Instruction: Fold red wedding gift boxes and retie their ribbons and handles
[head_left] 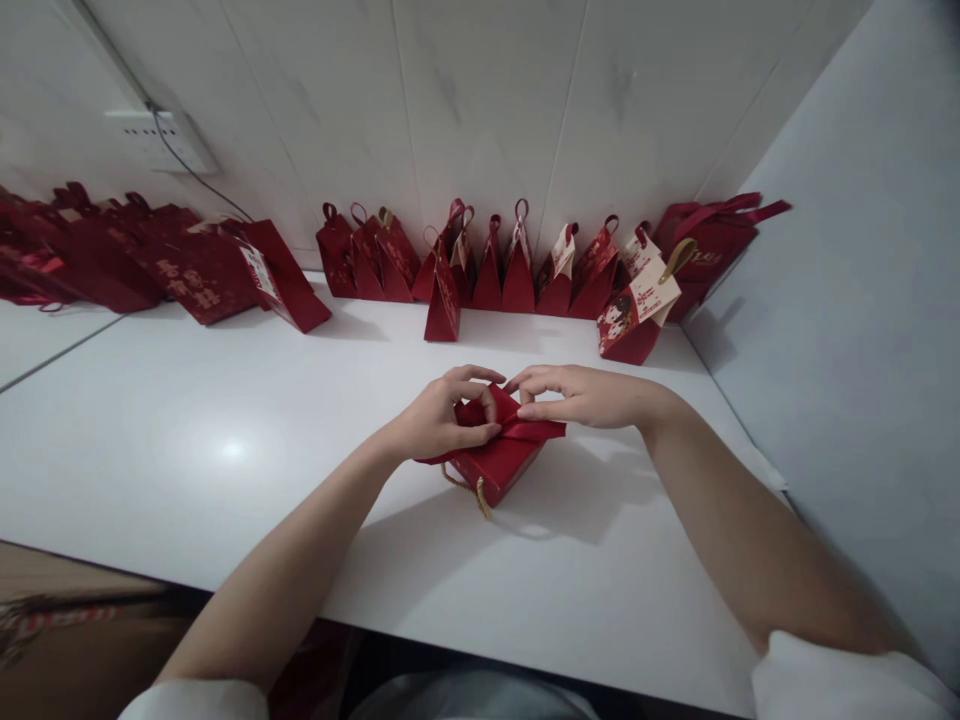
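A small red paper gift box (504,462) lies on the white table (225,450) in front of me, with a gold cord hanging from its near corner. My left hand (444,412) curls over the box's left side and pinches a red flap between thumb and fingers. My right hand (581,394) rests on the box's top right, fingers together and pressing a flap down. The two hands' fingertips almost meet above the box.
Several finished red gift boxes with loop handles (517,262) stand in a row along the back wall. Flat red bags (202,270) are stacked at the far left. A larger red bag (709,240) leans in the right corner. A wall socket (161,135) with a cable sits upper left.
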